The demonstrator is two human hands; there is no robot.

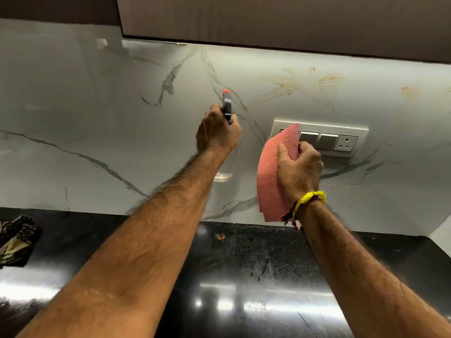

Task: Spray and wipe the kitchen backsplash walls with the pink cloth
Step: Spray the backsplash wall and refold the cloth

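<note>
Left hand: the left hand (216, 132) is wrapped around the neck of a spray bottle (227, 107), which is raised toward the wall.
Spray bottle: a dark head with an orange-red nozzle tip is pointed at the backsplash (102, 113); its clear body is partly seen below the hand.
Right hand: the right hand (299, 167) is closed on the pink cloth (268, 181), pinched between thumb and curled fingers.
Pink cloth: it is held up near the wall, hanging down past the wrist, with its upper corner in front of the left end of the switch plate (341, 140).
Backsplash: white marble with grey veins is seen, with orange-brown smears marked far right, above the switch plate.
Counter: the glossy black counter (244, 276) is seen below the wall; a checked cloth (15, 240) is lying at its left edge.
Cabinet: a brown cabinet (280, 18) is hung above the wall.
</note>
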